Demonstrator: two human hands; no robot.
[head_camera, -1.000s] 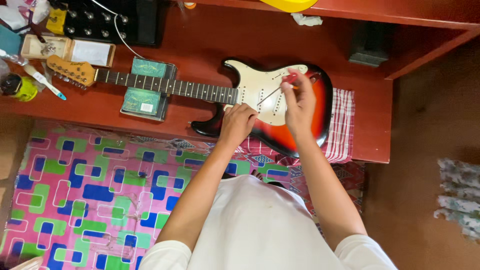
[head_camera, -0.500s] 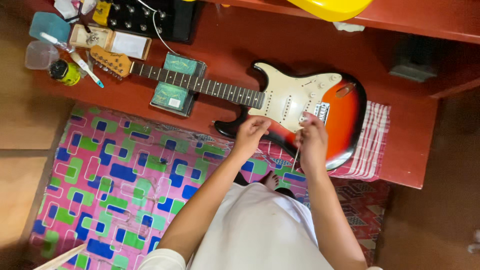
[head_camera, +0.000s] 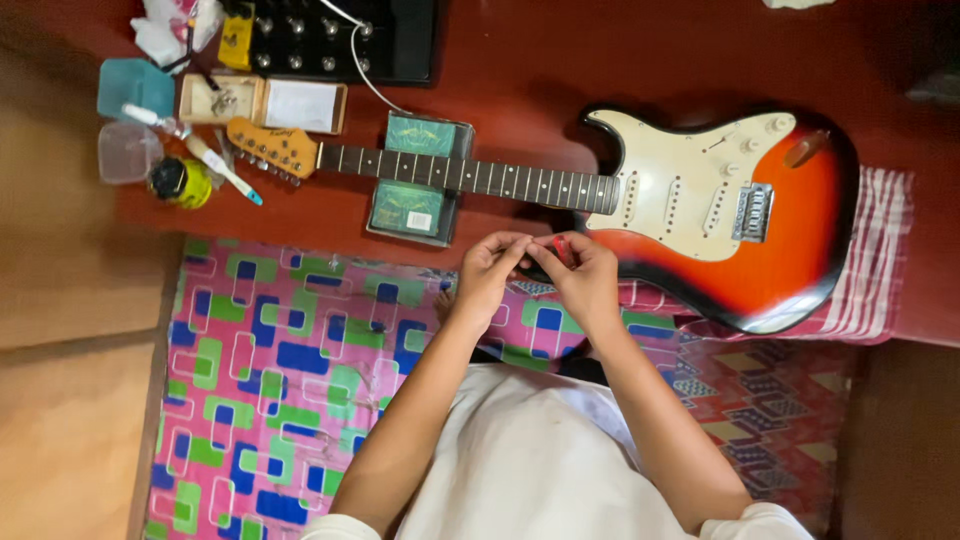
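Just below the guitar's neck, where it meets the body, we see both hands brought together in the head view, fingertips touching over a small red thing (head_camera: 560, 250) pinched between them; what it is we cannot tell. Our left hand (head_camera: 490, 268) and right hand (head_camera: 585, 275) sit side by side, both closed on that red piece, at the near edge of the red table (head_camera: 640, 60). The electric guitar (head_camera: 700, 200) lies flat beyond them, its long axis running left to right: headstock (head_camera: 270, 148) far off to the left, sunburst body to the right on a striped cloth (head_camera: 880, 260). Our right hand is the nearer to the body and its bridge (head_camera: 752, 212); our left is nearer the neck, which rests on a green box (head_camera: 415, 180). Past the headstock lie small containers (head_camera: 130, 150).
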